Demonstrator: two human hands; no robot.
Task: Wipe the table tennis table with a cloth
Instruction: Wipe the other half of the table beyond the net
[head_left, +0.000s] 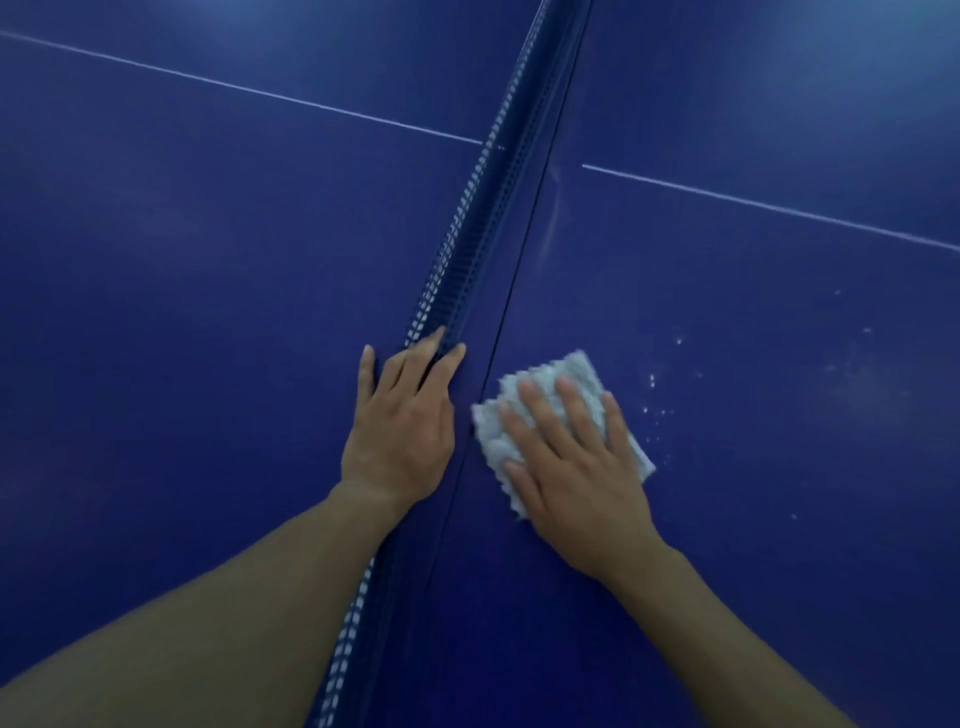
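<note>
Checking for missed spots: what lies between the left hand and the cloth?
Head view: only a narrow strip of table and its dark seam separates left hand from cloth.

Looking straight down on a place for playing table tennis, most likely an indoor games room or sports hall. Filling the entire view with a dark blue table tennis table (208, 312), crossing it with a thin white line (260, 91) and dividing it with a blue net (488, 218) edged in white-flecked tape, running from bottom centre up to the top. Catching soft pale patches of glare (857, 62) along the top edge, suggesting indoor lighting overhead.
</note>
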